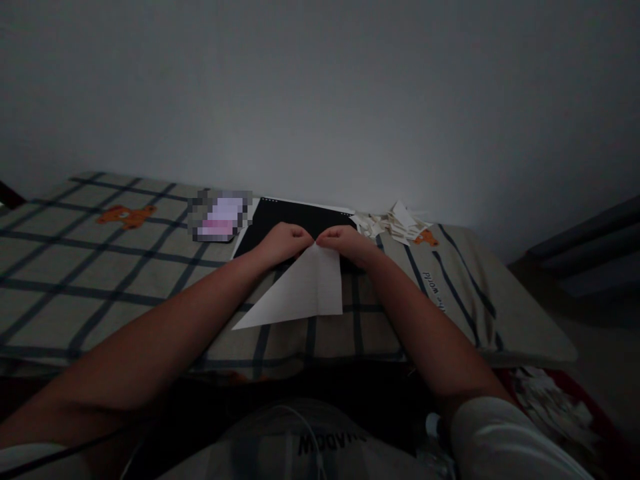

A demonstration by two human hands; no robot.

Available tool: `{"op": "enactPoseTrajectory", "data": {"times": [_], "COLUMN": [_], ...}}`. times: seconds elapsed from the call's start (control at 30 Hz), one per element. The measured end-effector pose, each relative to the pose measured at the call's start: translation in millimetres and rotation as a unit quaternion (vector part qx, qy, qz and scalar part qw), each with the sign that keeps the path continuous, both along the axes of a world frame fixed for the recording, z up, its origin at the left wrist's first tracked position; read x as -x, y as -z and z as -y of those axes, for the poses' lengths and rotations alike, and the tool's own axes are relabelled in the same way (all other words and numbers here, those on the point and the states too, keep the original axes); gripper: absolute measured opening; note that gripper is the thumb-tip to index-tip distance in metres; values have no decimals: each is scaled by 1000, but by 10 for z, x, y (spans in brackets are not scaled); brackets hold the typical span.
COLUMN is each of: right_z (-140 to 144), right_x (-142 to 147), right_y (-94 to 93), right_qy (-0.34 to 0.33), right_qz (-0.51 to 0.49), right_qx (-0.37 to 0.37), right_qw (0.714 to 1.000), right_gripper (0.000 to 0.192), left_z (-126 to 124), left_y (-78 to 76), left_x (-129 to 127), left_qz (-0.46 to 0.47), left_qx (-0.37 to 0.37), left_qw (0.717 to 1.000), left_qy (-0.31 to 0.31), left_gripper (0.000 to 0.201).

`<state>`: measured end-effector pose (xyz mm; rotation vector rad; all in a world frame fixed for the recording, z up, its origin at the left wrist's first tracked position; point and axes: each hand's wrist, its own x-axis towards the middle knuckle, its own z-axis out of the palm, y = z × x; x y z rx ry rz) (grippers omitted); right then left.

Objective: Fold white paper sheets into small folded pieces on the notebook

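Your left hand and right hand meet knuckle to knuckle, each pinching the top corner of the folded paper; your fingertips are hidden behind it. The paper lies on the checked cloth, its point reaching toward 7 o'clock. A black pad sits under your hands. Paper scraps lie at 1 o'clock; a blurred patch at 11. The cloth's right edge drops off near 3 o'clock.
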<state>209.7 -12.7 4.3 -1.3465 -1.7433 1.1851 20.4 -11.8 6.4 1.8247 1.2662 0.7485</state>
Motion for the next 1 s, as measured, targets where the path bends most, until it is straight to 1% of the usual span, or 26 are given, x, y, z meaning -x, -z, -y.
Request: {"op": "enactPoseTrajectory", "data": {"times": [0.17, 0.3, 0.4, 0.5, 0.6, 0.7, 0.77, 0.9, 1.0], "right_z": [-2, -16, -25, -12, 17, 30, 23, -10, -51], "right_x": [16, 12, 14, 35, 69, 82, 67, 11, -15], "right_y": [14, 40, 52, 37, 9, -12, -22, -26, 12], "right_qy": [-6, -18, -24, -31, -32, -30, -22, 14, 52], "right_qz": [15, 15, 37, 69, 99, 109, 96, 20, -33], "right_qx": [-18, -34, -59, -101, -162, -209, -204, -112, -67], "right_qw": [1000, 999, 997, 992, 981, 971, 974, 993, 996], "right_gripper": [21, 20, 18, 17, 14, 13, 14, 21, 23], "left_z": [23, 35, 28, 30, 40, 40, 31, 7, -5], "left_y": [-36, -45, -32, -20, -6, 8, 9, -8, -17], "left_x": [-2, 4, -1, -25, -51, -53, -37, 2, 16], "left_qz": [1, -7, -13, 0, 27, 40, 37, 13, -11], "left_qx": [-5, -22, -17, 1, 24, 30, 13, -27, -73], "left_qw": [1000, 1000, 1000, 1000, 999, 998, 998, 998, 996], "left_qy": [-3, -1, -5, -17, -36, -49, -54, -50, -41], "left_gripper": [20, 21, 21, 19, 18, 19, 20, 25, 27]}}
